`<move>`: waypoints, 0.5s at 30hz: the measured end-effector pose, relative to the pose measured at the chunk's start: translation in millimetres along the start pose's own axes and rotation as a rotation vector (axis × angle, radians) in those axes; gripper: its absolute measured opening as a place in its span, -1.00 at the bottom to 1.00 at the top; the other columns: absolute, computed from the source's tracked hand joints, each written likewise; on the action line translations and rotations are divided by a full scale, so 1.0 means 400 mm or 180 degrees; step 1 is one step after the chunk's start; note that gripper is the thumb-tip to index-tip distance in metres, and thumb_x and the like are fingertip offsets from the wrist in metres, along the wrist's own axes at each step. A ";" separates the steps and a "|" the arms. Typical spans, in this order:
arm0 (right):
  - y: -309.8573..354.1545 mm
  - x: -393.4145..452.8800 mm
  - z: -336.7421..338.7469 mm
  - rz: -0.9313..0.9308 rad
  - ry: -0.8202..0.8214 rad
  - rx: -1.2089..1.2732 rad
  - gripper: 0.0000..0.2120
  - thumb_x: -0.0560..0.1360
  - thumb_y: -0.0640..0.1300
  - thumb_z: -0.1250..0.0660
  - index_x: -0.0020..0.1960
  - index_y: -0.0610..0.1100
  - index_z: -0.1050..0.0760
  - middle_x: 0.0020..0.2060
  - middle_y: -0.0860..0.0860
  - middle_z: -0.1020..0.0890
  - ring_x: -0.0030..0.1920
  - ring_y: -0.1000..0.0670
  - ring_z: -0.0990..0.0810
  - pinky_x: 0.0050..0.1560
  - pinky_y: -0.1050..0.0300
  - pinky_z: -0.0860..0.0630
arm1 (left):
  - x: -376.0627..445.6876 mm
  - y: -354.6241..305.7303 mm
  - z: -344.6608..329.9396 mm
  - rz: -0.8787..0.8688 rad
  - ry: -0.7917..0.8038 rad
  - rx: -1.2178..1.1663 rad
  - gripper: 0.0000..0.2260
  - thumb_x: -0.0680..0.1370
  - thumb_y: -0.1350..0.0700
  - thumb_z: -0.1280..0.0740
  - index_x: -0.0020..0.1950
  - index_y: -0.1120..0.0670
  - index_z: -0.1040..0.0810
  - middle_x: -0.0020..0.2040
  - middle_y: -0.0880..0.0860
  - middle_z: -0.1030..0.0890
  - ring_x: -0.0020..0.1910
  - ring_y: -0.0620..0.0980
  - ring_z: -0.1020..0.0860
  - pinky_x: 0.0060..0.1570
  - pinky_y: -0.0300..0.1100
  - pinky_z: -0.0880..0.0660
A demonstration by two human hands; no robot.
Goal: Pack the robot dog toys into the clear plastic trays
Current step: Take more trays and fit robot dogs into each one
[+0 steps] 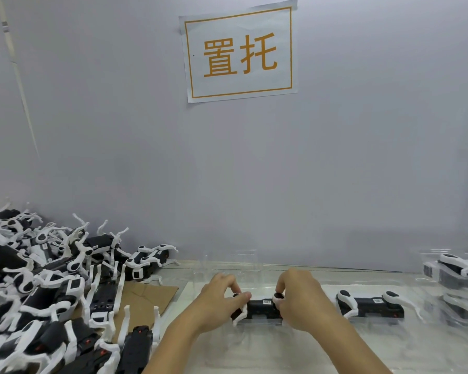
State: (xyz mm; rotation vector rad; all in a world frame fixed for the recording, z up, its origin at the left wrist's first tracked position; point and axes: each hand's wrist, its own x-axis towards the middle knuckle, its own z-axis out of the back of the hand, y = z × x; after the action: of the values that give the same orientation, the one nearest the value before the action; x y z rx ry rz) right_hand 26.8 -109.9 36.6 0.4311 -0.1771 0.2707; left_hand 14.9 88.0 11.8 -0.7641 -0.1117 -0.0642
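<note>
Packing looks early on: one robot dog toy [370,306] lies finished in the clear plastic tray [322,288], while the left hand [222,300] and right hand [300,298] each pinch an end of a second toy [262,309], seating it beside the first. At least two packed trays [454,279] are stacked at right. A large pile of loose toys [52,292], too tangled to count, waits on the surface [281,354] at left.

A heap of black-and-white robot dog toys [46,287] blocked nine o'clock; stacked clear plastic trays [454,276] crowded three o'clock.
</note>
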 end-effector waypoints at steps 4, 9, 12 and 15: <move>0.032 -0.016 -0.016 0.0597 0.0034 0.0191 -0.71 0.60 0.08 -0.26 0.31 0.13 -0.44 0.23 0.09 -0.44 0.30 0.01 -0.41 0.27 0.02 -0.30 | 0.011 0.003 -0.011 0.0041 -0.0183 -0.0421 -0.71 0.66 -0.13 -0.13 -0.08 0.01 -0.49 0.10 -0.07 -0.48 0.10 -0.19 -0.50 0.23 -0.13 -0.40; 0.098 -0.055 -0.054 0.1023 0.0394 -0.0284 -0.67 0.64 0.21 -0.02 0.12 0.12 -0.49 0.03 0.09 -0.47 0.07 -0.06 -0.40 0.13 -0.11 -0.25 | 0.012 0.004 -0.009 0.0172 -0.0248 -0.0936 -0.70 0.68 -0.10 -0.01 -0.01 0.01 -0.45 0.09 -0.08 -0.51 -0.03 -0.11 -0.49 0.00 -0.19 -0.41; 0.101 -0.061 -0.056 0.0998 0.0294 -0.0370 -0.62 0.64 0.23 0.04 0.11 0.12 -0.50 0.02 0.09 -0.50 0.05 -0.07 -0.39 0.11 -0.11 -0.26 | 0.012 0.005 -0.008 0.0184 -0.0264 -0.0971 -0.66 0.69 -0.15 0.03 0.03 -0.03 -0.46 0.14 -0.08 -0.50 0.06 -0.12 -0.50 0.04 -0.19 -0.41; 0.096 -0.062 -0.055 0.0951 0.0221 -0.0366 -0.61 0.63 0.27 0.05 0.20 0.15 -0.46 0.02 0.09 -0.51 0.07 -0.06 -0.41 0.11 -0.09 -0.26 | 0.012 0.001 -0.010 0.0163 -0.0275 -0.1022 -0.66 0.69 -0.14 0.04 0.06 -0.04 -0.47 0.14 -0.10 -0.50 0.10 -0.18 -0.46 0.00 -0.26 -0.39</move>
State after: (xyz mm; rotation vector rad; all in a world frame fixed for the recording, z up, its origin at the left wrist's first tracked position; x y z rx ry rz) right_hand -5.5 -72.1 26.1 0.2796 -0.1881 0.5653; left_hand 20.1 85.3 9.3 -1.0903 -0.1664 0.0002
